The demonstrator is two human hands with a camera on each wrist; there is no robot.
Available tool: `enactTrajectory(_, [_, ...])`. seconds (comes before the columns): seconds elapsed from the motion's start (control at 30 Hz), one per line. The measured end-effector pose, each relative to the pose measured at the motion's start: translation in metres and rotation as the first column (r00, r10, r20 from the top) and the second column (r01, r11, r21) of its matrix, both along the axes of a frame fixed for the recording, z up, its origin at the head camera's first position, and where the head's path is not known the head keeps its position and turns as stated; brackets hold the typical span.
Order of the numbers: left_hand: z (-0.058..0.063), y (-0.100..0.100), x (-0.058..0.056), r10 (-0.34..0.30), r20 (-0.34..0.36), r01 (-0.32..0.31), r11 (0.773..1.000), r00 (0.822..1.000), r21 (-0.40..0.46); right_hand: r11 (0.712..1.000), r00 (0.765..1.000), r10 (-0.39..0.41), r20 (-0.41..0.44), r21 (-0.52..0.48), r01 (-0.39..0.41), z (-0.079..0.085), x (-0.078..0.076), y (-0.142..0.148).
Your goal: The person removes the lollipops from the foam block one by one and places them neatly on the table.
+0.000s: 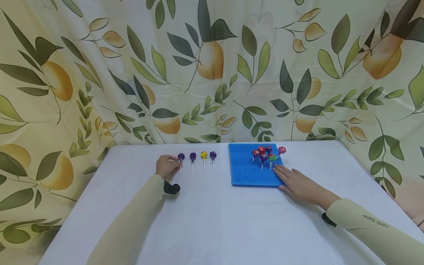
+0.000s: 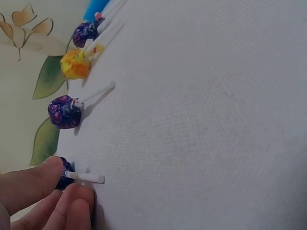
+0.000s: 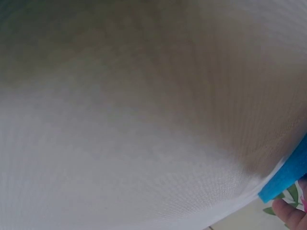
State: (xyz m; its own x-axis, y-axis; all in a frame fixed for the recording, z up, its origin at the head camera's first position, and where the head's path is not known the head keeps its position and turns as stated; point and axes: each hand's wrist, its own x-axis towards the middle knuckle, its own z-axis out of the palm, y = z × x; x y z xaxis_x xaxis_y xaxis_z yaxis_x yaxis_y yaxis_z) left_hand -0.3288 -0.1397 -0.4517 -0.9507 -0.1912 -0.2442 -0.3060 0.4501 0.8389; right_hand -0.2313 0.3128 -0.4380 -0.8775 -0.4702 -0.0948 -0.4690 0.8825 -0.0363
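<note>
At the left end of a row, my left hand [image 1: 166,166] pinches a dark purple-wrapped lollipop [image 1: 180,157] between thumb and fingers. The left wrist view shows the thumb [image 2: 53,165] on its wrapped head, part of which is hidden, and the white stick [image 2: 88,177] pointing away from the hand. Beside it lie a purple lollipop [image 1: 193,156], a yellow lollipop [image 1: 203,155] and another purple lollipop [image 1: 213,155]. My right hand [image 1: 298,183] rests with fingers extended on the right edge of a blue foam board [image 1: 245,173]. Just beyond those fingertips is a green lollipop [image 1: 272,157].
Several lollipops stand clustered on the board's right side, among them a red one [image 1: 261,149] and a pink-red one [image 1: 282,150] near the right edge. The white-covered table [image 1: 205,221] meets a fruit-and-leaf patterned curtain [image 1: 212,103] at the back.
</note>
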Motion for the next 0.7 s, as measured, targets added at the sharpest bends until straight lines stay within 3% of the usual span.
enactTrajectory(0.13, [0.003, -0.004, 0.001, -0.034, -0.039, 0.033, 0.999, 0.999, -0.022, 1.0, 1.0, 0.002, -0.002, 0.002, -0.002, 0.0, 0.0, 0.0])
enactTrajectory(0.27, [0.006, -0.007, 0.001, -0.062, -0.034, 0.061, 0.997, 0.997, -0.047, 1.0, 1.0, 0.008, -0.01, -0.001, -0.008, -0.001, 0.0, 0.0])
enactTrajectory(0.7, [0.019, -0.013, 0.003, -0.08, -0.089, 0.089, 0.991, 0.993, 0.098, 1.0, 1.0, 0.011, -0.014, -0.008, -0.011, -0.003, 0.0, 0.001])
